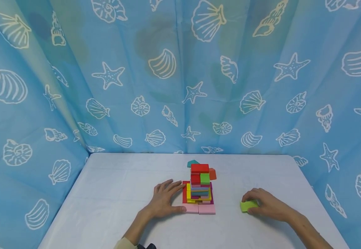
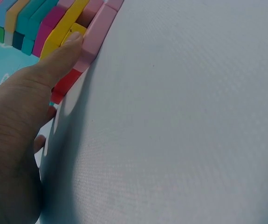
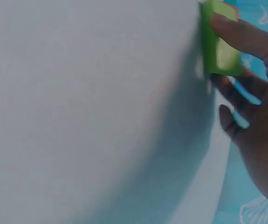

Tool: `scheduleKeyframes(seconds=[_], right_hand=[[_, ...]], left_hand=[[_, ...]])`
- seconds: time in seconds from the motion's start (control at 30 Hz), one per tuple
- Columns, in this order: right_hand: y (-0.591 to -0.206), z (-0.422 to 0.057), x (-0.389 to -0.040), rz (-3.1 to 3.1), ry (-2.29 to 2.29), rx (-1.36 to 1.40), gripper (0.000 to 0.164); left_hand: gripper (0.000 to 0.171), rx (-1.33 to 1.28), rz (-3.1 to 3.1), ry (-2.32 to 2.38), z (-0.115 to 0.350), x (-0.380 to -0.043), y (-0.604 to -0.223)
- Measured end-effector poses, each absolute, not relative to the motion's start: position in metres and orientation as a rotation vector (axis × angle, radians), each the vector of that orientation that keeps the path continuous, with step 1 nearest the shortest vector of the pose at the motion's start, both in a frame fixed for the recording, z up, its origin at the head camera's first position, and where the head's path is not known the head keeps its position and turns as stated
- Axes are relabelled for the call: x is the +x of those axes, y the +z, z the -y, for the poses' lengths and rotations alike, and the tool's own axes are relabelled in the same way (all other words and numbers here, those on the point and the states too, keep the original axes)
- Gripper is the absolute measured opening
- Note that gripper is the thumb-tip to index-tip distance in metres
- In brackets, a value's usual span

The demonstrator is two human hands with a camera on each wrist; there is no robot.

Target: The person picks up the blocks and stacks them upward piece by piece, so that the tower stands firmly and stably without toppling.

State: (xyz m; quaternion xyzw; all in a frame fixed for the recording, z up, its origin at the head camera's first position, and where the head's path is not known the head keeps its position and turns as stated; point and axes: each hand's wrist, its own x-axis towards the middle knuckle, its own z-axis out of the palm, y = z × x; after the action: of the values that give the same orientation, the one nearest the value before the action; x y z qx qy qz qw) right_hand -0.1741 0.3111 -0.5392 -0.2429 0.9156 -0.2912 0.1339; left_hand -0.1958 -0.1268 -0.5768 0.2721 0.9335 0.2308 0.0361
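Observation:
A multicoloured tower of blocks (image 1: 200,188) stands in the middle of the table, with a red block (image 1: 200,168) across its top. Pink blocks (image 1: 206,209) form the front of its base. On the tower's left side is my left hand (image 1: 164,202), fingers spread; its thumb (image 2: 68,53) lies at the pink and yellow base blocks and its fingertips reach a red base block (image 2: 65,85). Off to the right, my right hand (image 1: 266,204) pinches a lime-green block (image 3: 223,44) between thumb and fingers, low over the table.
Behind the tower a teal block (image 1: 193,163) and an orange block (image 1: 212,174) show partly. The white table (image 1: 121,180) is bounded at the back and sides by a blue seashell-print curtain (image 1: 180,76).

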Motion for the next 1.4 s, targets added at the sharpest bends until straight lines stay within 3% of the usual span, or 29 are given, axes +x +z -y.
scheduleKeyframes(seconds=[0.23,0.43,0.8,1.4], right_hand=[[-0.533,-0.287,-0.182,-2.662,-1.092,-0.465,0.026],[-0.496,-0.260,-0.191,-2.319,-1.545,-0.289,0.042],[-0.440,-0.221,-0.190,-2.172,-1.802,-0.350,0.049],[-0.450,-0.180,-0.186,-1.911,-1.979,0.038,0.050]], left_hand=[[0.089,0.846,-2.858,0.717,0.127,-0.196,-0.578],[0.088,0.833,-2.863,0.706,0.127,-0.196,-0.577],[0.089,0.863,-2.884,0.710,0.127,-0.198,-0.577],[0.089,0.841,-2.869,0.712,0.127,-0.196,-0.577]])
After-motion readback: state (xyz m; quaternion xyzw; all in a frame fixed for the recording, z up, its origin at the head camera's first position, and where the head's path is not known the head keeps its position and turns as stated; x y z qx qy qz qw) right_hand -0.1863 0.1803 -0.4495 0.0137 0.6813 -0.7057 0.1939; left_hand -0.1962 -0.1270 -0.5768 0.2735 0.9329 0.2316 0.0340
